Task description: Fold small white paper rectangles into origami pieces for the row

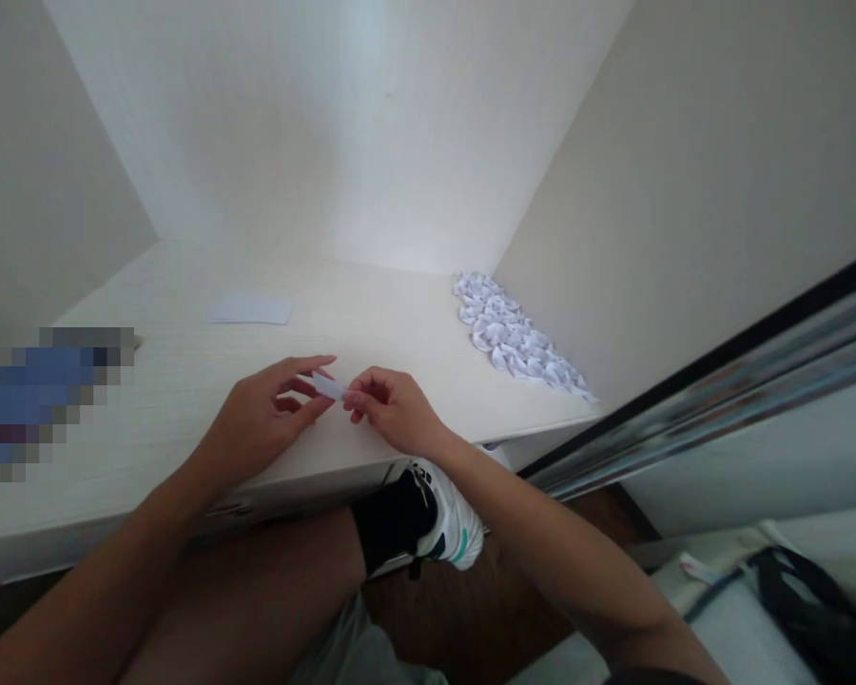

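Over the front part of the white shelf, both hands meet at a small folded strip of white paper [328,385]. My right hand [392,404] pinches the strip's right end between thumb and fingertips. At its left end, my left hand [275,409] curls around the strip, with the thumb below it and the other fingers behind; the index finger is stretched out above, apart from the paper. A flat stack of white paper [252,310] lies farther back on the left. Along the right wall spreads a pile of many small folded white paper pieces [510,328].
The white shelf [378,309] is enclosed by panels at the back and sides. A pixelated blue object [35,395] lies at far left. Below the shelf edge are my leg and white sneaker [449,514]. A dark-edged sliding door frame [713,371] stands at right, near a black strap [806,599].
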Demonstrator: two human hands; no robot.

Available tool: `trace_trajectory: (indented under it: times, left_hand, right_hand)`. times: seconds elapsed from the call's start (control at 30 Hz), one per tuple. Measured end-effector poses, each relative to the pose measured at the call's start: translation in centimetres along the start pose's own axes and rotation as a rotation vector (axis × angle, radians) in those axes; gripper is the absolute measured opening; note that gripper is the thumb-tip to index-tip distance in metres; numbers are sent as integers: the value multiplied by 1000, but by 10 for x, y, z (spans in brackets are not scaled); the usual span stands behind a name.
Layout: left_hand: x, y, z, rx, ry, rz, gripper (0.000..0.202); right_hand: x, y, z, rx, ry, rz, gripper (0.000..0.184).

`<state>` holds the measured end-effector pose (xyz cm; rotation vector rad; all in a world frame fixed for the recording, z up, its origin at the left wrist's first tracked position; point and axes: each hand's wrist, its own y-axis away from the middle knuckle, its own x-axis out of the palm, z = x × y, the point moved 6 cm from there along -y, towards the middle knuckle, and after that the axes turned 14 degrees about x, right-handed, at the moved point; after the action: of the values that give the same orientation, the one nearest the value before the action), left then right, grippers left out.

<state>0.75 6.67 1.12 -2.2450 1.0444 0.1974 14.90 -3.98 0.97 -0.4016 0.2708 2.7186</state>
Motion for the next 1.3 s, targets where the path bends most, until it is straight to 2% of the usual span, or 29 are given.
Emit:
trace_trajectory:
  times: [0.07, 0.13, 0.23, 0.33, 0.4, 0.47, 0.57, 0.63, 0.7, 0.8, 0.97, 1.1, 1.3]
  left_hand:
    - [9, 1, -1, 25, -33, 35, 68]
    - [14, 2, -1, 69, -81, 68, 65]
    - [18, 2, 1, 126, -130, 131, 45]
    - [21, 2, 1, 170, -165, 178, 37]
    - [23, 2, -1, 194, -191, 195, 34]
    - [25, 2, -3, 210, -215, 208, 32]
    - [26, 3, -5, 217, -239, 225, 31]
    - [27, 3, -4, 210, -241, 234, 31]
    - [28, 3, -3, 197, -234, 239, 31]
    - [29, 3, -2, 183, -230, 256, 30]
    - [32, 2, -2, 154, -221, 286, 28]
    - [32, 2, -2, 117, -204, 294, 27]
    - [32, 3, -1, 133, -168, 286, 26]
  right_hand:
    - [-23, 25, -7, -33, 200, -260, 20]
    - [-48, 50, -13, -55, 485, -500, 18]
    - [-87, 72, -24, -30, 584, -636, 14]
    - [-124, 74, -25, 16, 669, -712, 18]
    - [-149, 61, -20, 63, 737, -748, 17]
    - [-175, 37, -12, 116, 815, -777, 17]
    - [-213, -16, 0, 210, 933, -789, 17]
    - [-232, -55, 4, 269, 1002, -761, 29]
    - [-245, -90, 6, 313, 1062, -720, 37]
    - [-254, -131, 3, 360, 1143, -651, 37]
    - [-263, -169, -9, 442, 1229, -544, 39]
    - [-276, -179, -9, 480, 1238, -521, 39]
    - [-295, -165, 30, 407, 1214, -699, 34]
